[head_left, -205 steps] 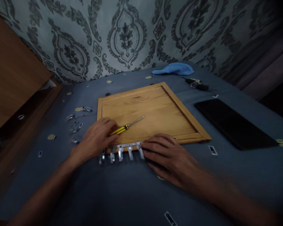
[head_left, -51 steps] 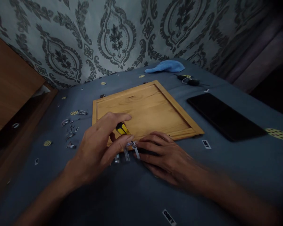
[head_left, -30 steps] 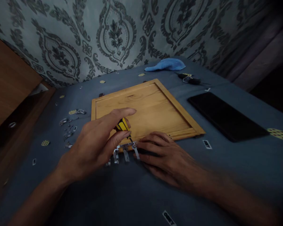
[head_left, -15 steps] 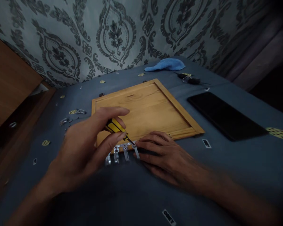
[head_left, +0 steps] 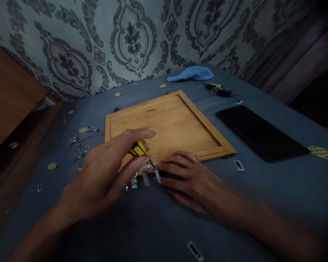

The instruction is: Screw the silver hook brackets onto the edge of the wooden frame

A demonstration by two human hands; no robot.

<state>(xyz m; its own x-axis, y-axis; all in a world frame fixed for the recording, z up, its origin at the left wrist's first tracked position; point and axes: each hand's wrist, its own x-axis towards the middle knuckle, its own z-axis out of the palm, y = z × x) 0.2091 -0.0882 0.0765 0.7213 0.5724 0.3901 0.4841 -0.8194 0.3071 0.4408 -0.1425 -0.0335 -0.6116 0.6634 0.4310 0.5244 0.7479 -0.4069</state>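
Observation:
A yellow-and-black screwdriver [head_left: 140,149] is gripped in my left hand [head_left: 109,169], thumb and fingers closed round its handle. Its tip points down at a shiny metal hook-like piece [head_left: 157,176] on the near edge of the framed wooden board [head_left: 164,123]. More such metal pieces [head_left: 145,177] stand in a row to the left, partly covered by my left hand. My right hand [head_left: 188,178] grips the board's near edge just right of the row, its fingertips touching the end piece. The exact contact of the screwdriver tip is hard to make out.
Small loose metal parts [head_left: 78,156] lie left of the board. To the right is a black flat slab [head_left: 259,134]. A blue cloth [head_left: 192,74] and a dark tool-like object [head_left: 218,90] sit farther back. A patterned fabric wall [head_left: 133,40] rises behind.
My left hand has shifted slightly right and turned, and the screwdriver stands a little steeper. More loose metal parts show at left. My right hand stays in place.

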